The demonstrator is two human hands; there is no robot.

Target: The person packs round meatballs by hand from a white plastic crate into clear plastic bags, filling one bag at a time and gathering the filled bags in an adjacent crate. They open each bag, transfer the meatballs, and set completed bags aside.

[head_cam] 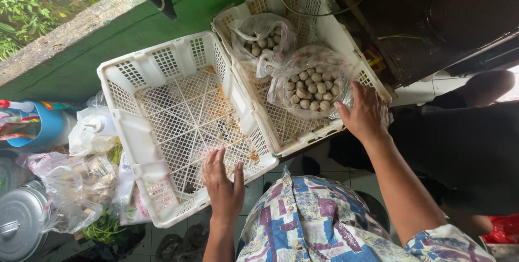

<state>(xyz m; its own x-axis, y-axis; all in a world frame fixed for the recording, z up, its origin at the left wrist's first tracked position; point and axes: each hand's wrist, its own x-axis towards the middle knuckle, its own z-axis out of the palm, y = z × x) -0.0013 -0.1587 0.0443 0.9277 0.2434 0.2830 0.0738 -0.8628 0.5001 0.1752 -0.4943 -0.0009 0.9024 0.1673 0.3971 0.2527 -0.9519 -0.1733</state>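
I saw an empty white crate point(178, 121) beside a second crate point(324, 40) holding a clear meatball bag point(312, 83).

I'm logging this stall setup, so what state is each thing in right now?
Left crate: nearly empty, only scraps.
Right crate: holds two bags.
Near bag of balls: full, touched by right hand.
Far bag: part full.
Left hand: flat in left crate.
Metal pot: lidded.

Two crates point(130, 132), two meatball bags point(311, 81)
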